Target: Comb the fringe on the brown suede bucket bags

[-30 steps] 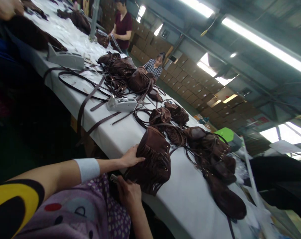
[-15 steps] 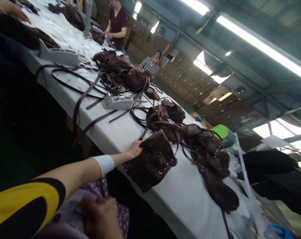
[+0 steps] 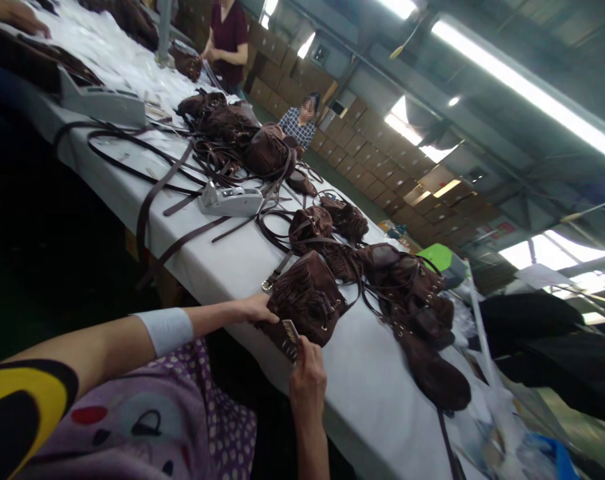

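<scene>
Currently the left hand (image 3: pixel 255 310) is laid against the left edge of the fringed bag (image 3: pixel 310 293). Whether the suede is pinched or only pressed cannot be told. A small tag (image 3: pixel 290 330) is pinched between thumb and fingers of the right hand (image 3: pixel 307 377), just below the bag's near corner and touching its fringe. The bag is lying on its side at the near edge of the white table (image 3: pixel 372 393).

Noted around the bag:
- A buckled strap (image 3: pixel 277 273) runs out from its upper left.
- A heap of further brown bags (image 3: pixel 412 293) is touching it on the right, with straps interlaced.
- A tape dispenser (image 3: pixel 230 200) is seen well beyond it, among loose straps.

Risks, as judged:
- The bag could be tipped off the table if the left hand's pressure is eased, because it sits so close to the edge.
- The tag could be snagged or lost in the fringe.
- Neighbouring bags could be dragged along if the bag is pulled, because their straps appear tangled with it.
</scene>
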Available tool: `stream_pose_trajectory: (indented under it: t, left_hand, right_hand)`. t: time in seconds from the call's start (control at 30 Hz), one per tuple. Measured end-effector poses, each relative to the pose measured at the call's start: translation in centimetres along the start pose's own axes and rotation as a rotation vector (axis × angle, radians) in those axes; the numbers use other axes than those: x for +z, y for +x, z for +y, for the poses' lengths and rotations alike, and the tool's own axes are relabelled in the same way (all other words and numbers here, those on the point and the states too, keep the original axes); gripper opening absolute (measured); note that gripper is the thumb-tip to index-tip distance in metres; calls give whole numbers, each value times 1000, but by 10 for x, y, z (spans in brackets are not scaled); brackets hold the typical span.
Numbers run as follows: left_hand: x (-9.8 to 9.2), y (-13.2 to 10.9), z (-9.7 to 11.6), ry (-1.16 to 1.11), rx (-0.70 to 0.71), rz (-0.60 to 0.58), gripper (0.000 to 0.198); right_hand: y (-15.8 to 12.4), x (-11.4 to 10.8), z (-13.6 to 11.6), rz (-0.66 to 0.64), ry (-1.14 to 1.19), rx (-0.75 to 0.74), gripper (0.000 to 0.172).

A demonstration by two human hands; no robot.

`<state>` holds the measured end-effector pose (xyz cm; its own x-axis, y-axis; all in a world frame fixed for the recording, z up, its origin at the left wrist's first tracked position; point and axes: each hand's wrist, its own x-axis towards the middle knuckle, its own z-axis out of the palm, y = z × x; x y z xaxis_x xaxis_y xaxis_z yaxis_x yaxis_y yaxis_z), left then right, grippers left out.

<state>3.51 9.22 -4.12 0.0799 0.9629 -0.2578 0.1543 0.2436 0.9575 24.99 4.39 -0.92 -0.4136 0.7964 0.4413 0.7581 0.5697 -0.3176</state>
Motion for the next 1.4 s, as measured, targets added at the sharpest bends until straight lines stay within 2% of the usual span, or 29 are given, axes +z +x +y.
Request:
stream_pose_trajectory:
  t: [0.13,0.27,0.43,0.5,0.57,0.63,0.7,0.77,0.8,0.87,0.97,1.07,1.2,1.4]
  left_hand:
    - [-1,-15,-1,40,-82,-108,29]
    - [-9,-25,10,85,-92,-166,32]
    - [-19,-34,18,181,-67,-182,26]
    - [-24,-38,19,217,-77,-171,31]
    - [-30,-42,23,245,-85,-171,35]
    - [-36,-41,31,333,-18,-79,37]
    - [-36,-34,41,440,147,137,46]
    - [-28,-20,46,479,299,349,78]
    - [-21,-11,46,464,329,406,94]
    - [-8,7,40,435,337,423,107]
    - [6,31,27,454,360,401,98]
    - [10,45,20,529,361,404,88]
    - [12,51,20,588,342,434,80]
    - [15,50,20,626,317,409,77]
  right_hand:
    - [37,7,-7,-32,45,-64,40]
    - [60,29,-16,-73,-29,-105,49]
    - [48,53,-20,-250,-109,-280,56]
    - [39,57,-19,-267,-82,-321,58]
    - [33,59,-18,-248,-89,-328,53]
    - [31,61,-17,-218,-133,-311,41]
    - [32,64,-16,-204,-190,-295,35]
    - [32,65,-17,-218,-230,-310,37]
    - [31,66,-18,-228,-238,-326,40]
    - [24,66,-22,-258,-234,-361,46]
    - [3,68,-31,-297,-187,-361,42]
    - [-22,73,-45,-311,-81,-300,35]
    - [-38,73,-64,-278,77,-191,32]
    - [-33,54,-83,-229,154,-103,30]
